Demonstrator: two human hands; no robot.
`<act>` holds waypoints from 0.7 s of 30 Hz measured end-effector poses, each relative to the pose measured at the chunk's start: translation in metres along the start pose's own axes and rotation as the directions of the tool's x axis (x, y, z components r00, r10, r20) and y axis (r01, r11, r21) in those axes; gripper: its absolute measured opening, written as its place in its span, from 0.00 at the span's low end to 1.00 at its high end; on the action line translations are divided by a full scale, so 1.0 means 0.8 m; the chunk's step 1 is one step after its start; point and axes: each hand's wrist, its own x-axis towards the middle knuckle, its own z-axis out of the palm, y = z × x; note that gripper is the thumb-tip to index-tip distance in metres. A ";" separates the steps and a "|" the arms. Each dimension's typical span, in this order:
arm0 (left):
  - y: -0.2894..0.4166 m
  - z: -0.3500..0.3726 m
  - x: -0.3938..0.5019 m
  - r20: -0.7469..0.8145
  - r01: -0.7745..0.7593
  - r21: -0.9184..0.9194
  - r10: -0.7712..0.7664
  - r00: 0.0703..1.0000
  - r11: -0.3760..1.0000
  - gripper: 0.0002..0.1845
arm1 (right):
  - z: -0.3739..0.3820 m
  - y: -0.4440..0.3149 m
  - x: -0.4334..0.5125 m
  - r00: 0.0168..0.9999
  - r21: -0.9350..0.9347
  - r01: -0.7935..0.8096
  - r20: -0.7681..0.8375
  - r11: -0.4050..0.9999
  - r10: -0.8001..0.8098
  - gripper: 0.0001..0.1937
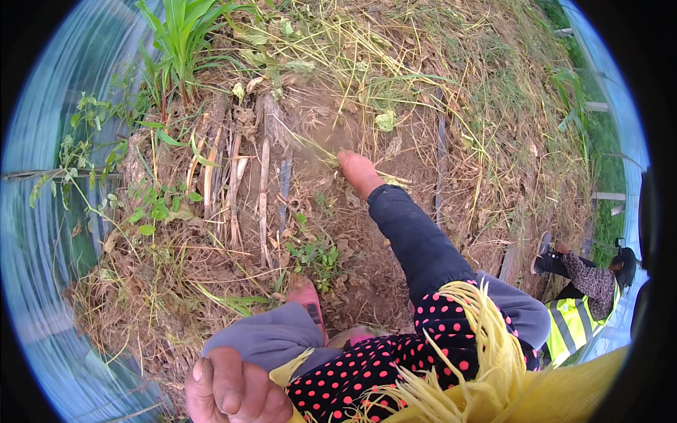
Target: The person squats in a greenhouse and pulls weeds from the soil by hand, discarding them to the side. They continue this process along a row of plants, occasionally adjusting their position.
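Note:
My right hand (358, 170) reaches out over bare brown soil, closed around a few thin plant stalks (312, 144) that trail up and left from it. A haze of dust hangs just beyond the fist. My left hand (235, 385) is near the camera at the bottom left, its fingers curled in; nothing can be seen in it. Between my feet and the right hand grows a small leafy green weed (320, 258). Dry straw and wilted vines (370, 47) lie in a layer past the right hand.
Young maize plants (182, 42) stand at the upper left, beside dry stalk pieces (235, 190). Dark strips, perhaps drip tape (440, 153), cross the soil. Plastic sheeting (47, 227) borders both sides. A crouching person in a yellow reflective vest (574, 322) is at the right.

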 end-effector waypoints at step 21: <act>-0.012 0.009 0.013 -0.038 -0.005 0.052 0.007 0.999 0.999 0.18 | -0.005 0.036 0.086 0.751 0.644 -0.489 -0.034 0.589 0.660 0.31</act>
